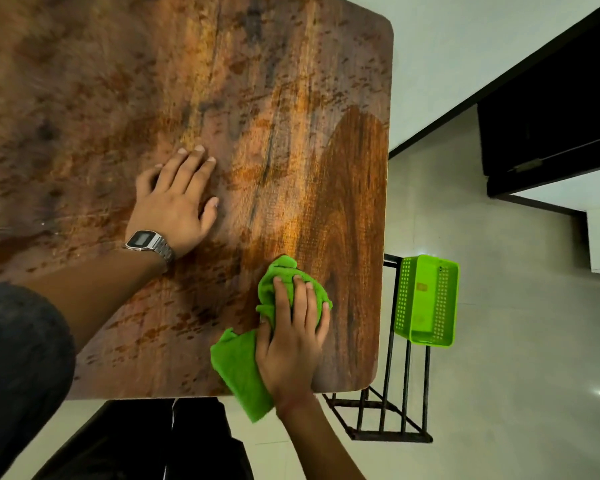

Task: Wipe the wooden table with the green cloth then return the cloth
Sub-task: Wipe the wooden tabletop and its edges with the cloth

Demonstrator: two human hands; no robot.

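Note:
The wooden table point(222, 81) fills most of the view, its surface speckled with dusty marks. A darker, cleaner patch runs along its right side. My right hand point(293, 337) presses the bunched green cloth point(238, 372) onto the table near the front right corner; part of the cloth hangs over the front edge. My left hand point(177, 199), with a metal wristwatch, lies flat on the table with fingers spread, holding nothing.
A green perforated plastic basket point(426, 299) hangs on a dark metal rack point(388, 410) just right of the table. Pale tiled floor lies beyond the table's right and front edges. A dark doorway stands at the far right.

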